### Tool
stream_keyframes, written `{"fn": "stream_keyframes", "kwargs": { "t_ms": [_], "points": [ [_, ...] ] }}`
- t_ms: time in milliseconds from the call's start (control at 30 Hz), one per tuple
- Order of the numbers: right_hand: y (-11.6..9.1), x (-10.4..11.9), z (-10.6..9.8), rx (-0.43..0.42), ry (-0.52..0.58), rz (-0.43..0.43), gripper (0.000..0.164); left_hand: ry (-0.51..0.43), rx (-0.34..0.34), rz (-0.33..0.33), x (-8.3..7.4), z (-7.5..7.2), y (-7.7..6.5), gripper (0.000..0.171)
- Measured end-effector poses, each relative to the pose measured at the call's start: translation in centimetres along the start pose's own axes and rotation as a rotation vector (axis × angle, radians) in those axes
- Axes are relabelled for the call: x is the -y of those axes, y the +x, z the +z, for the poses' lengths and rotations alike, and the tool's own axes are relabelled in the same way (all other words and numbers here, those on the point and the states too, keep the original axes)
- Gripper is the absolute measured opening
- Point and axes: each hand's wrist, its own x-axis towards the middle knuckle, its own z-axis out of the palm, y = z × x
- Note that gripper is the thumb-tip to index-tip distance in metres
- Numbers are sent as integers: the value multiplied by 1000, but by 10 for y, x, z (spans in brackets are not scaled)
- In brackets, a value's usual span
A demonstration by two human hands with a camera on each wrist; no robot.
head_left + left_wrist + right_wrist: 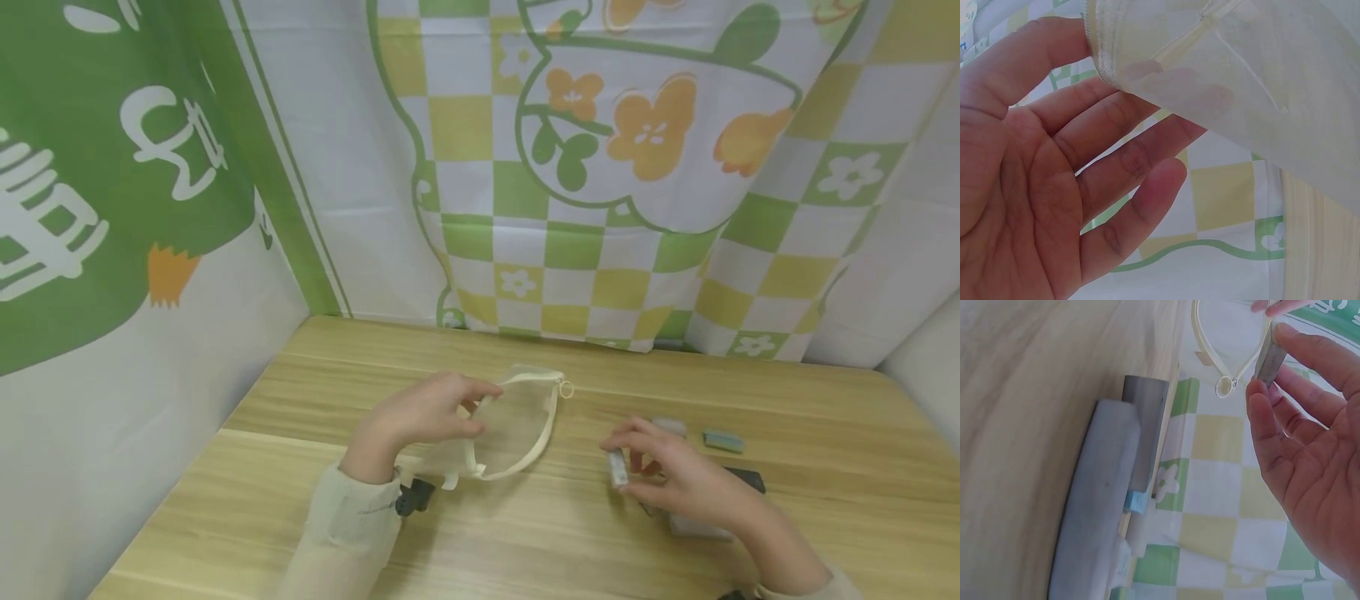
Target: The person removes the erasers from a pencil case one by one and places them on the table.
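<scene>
My left hand (431, 408) holds the zippered edge of a translucent pouch (553, 421), thumb on one side and fingers behind the film. The pouch's cream zipper tape bows apart, so its mouth gapes; a ring pull (567, 389) hangs at the far corner. In the left wrist view, the clear film (1241, 94) covers some fingertips. To the right, above the table, my right hand (693, 479) pinches a small greyish block (617, 469) between thumb and fingers. The right wrist view shows that block (1270, 357) upright at the fingertips, its exact kind unclear.
Around and under my right hand lie a blue-green piece (723, 441), a grey piece (669, 427), a dark block (746, 478) and a light grey block (699, 528). A patterned curtain (517, 242) hangs along the wooden table's (247, 500) back edge, another cloth (247, 333) at left.
</scene>
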Motion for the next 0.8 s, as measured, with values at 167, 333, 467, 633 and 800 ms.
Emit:
{"fn": "stream_keyframes", "kwargs": {
  "t_ms": [167, 333, 467, 633, 800],
  "points": [
    [-5, 0, -1, -24, -21, -7, 42, 2, 0, -4, 0, 1, 0, 53],
    [-12, 0, -1, -50, -25, 1, 42, -2, 3, 0, 1, 1, 0, 52],
    [-17, -2, -2, -90, -55, -42, 43, -3, 1, 2, 1, 2, 0, 53],
    [-23, -6, -4, -125, -56, -71, 45, -13, 0, 5, 2, 2, 1, 53],
    [-29, -10, -5, -149, -57, -82, 48, -14, 4, 14, 2, 1, 2, 52]
  ]
}}
